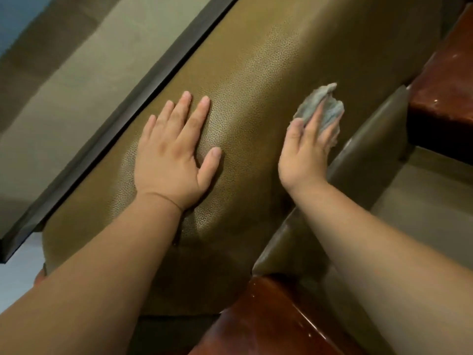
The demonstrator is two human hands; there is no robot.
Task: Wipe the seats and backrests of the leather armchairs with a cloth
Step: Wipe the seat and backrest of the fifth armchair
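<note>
Two bare forearms reach in from six o'clock, closest to the eye, running up onto the olive-brown leather backrest [256, 80] of the armchair. At about two o'clock from the middle of the view lies the grey cloth [330, 108], bunched under the fingers of the right hand [305, 152]; it pokes out past the fingertips toward twelve o'clock and sits against the backrest's front face. That hand stands on edge, fingers straight and pressing the cloth to the leather, thumb side nearest us. At nine o'clock from the cloth, well apart from it, the left hand [176, 152] lies flat and released on the rounded top of the backrest, fingers spread and pointing to one o'clock, holding nothing. Beneath the right wrist sits the seat cushion [371, 155]. Glossy red-brown wooden armrests show at five o'clock [258, 321] and three o'clock [445, 85]. A dark trim strip [122, 116] runs diagonally behind the chair.
</note>
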